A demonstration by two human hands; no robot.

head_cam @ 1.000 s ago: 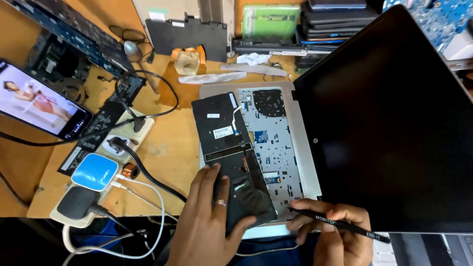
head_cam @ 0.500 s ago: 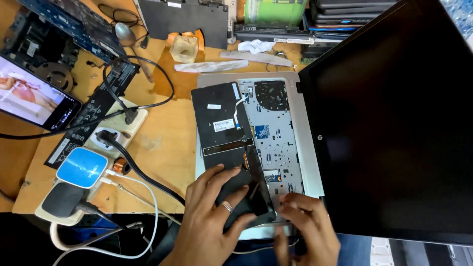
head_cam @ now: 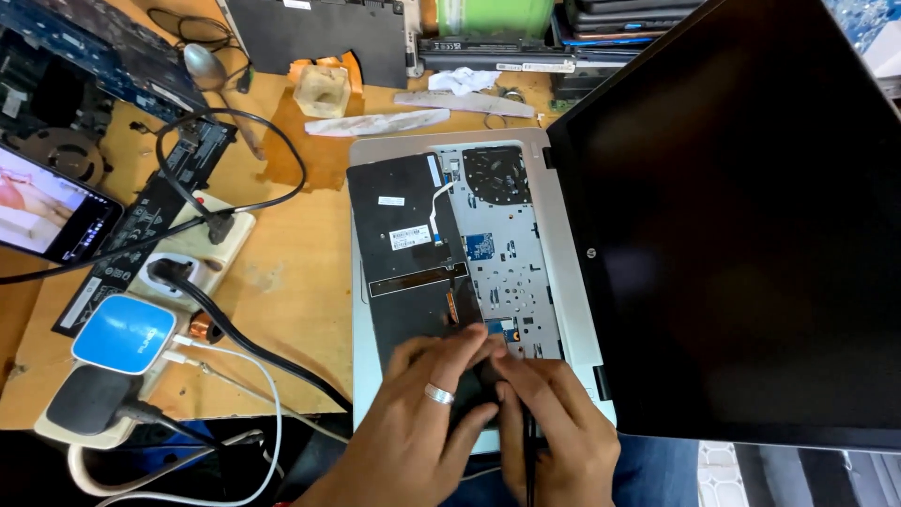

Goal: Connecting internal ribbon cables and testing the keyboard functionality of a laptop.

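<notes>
resting at the bottom centre of the frame, the person's left hand (head_cam: 427, 427) lies palm-down with a silver ring on one finger, its fingers spread and pressing on the lower end of the black keyboard panel (head_cam: 408, 249) — flat on it rather than clenched round it. the right hand (head_cam: 554, 427) sits just beside it, touching it, fingers curled together over a thin black tool (head_cam: 528, 465) that runs down toward the bottom edge; how tightly it grips cannot be told. the keyboard panel lies face-down, slightly lifted, across the left half of an opened silver laptop base (head_cam: 563, 282) in the middle of the frame, where a round fan (head_cam: 497, 174) and small blue boards show. the laptop's dark screen (head_cam: 741, 225) fills the right side. on the wooden table (head_cam: 300, 282) at left sit a white power strip (head_cam: 202, 249) with black cables, a blue-and-white box (head_cam: 124, 333), and a phone (head_cam: 47, 211) with a lit screen at the left edge.
</notes>
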